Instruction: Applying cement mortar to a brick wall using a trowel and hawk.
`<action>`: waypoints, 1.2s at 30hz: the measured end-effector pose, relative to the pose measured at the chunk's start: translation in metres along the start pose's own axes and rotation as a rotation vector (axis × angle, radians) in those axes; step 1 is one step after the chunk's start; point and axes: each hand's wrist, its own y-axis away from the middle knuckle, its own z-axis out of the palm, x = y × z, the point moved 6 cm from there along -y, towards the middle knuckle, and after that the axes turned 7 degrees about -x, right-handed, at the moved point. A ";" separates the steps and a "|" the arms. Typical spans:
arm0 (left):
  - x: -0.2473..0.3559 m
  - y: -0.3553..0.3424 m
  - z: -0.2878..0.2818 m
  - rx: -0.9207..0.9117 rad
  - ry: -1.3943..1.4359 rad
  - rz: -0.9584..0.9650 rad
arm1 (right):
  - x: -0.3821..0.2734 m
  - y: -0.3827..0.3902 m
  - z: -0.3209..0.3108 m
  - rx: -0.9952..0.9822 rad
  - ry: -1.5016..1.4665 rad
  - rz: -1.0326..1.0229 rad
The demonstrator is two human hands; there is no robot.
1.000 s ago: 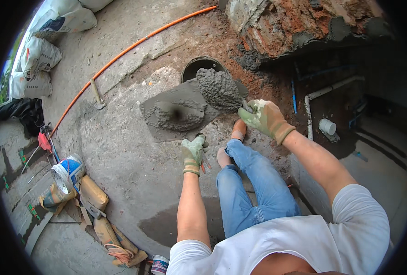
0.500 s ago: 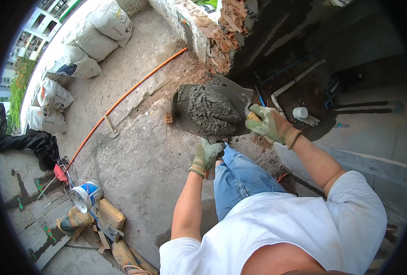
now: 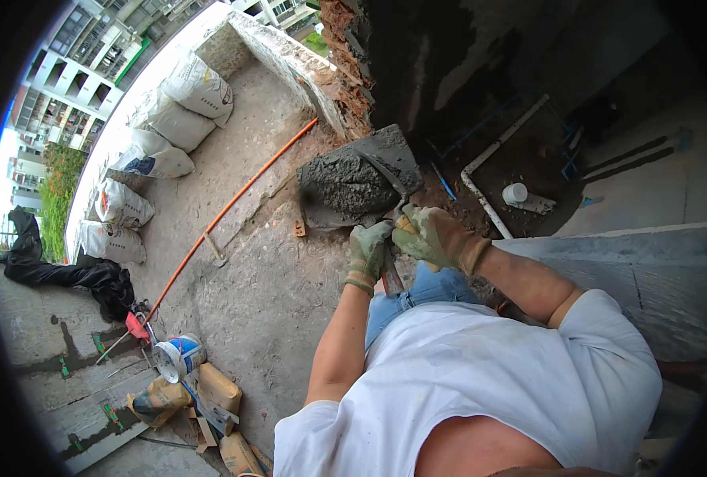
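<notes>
In front of me a dark flat mortar board (image 3: 395, 149) carries a heap of wet grey mortar (image 3: 341, 184). My left hand (image 3: 368, 253), in a dirty green and cream glove, is closed at the board's near edge. A brown handle (image 3: 392, 278) sticks out below that hand toward my body. My right hand (image 3: 437, 237), in a matching glove, is wrapped round the handle of a trowel (image 3: 387, 174). The trowel's blade appears nearly edge-on, against the right side of the mortar. Both hands are close together; the fingers under the board are partly hidden.
White sacks (image 3: 182, 119) line the left parapet. An orange hose (image 3: 238, 197) crosses the rough floor. A bucket (image 3: 180, 356) and brown bags (image 3: 218, 387) stand lower left. A broken brick wall (image 3: 345, 95) rises ahead; white pipe (image 3: 493, 143) runs through a sunken area at right.
My right hand has moved left, close beside my left hand. The trowel has turned from lying flat at the board's right to nearly edge-on at the mortar. The view has shifted slightly.
</notes>
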 end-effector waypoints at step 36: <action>0.157 -0.047 0.081 -0.051 -0.231 0.174 | 0.044 -0.048 -0.195 0.687 0.722 -0.443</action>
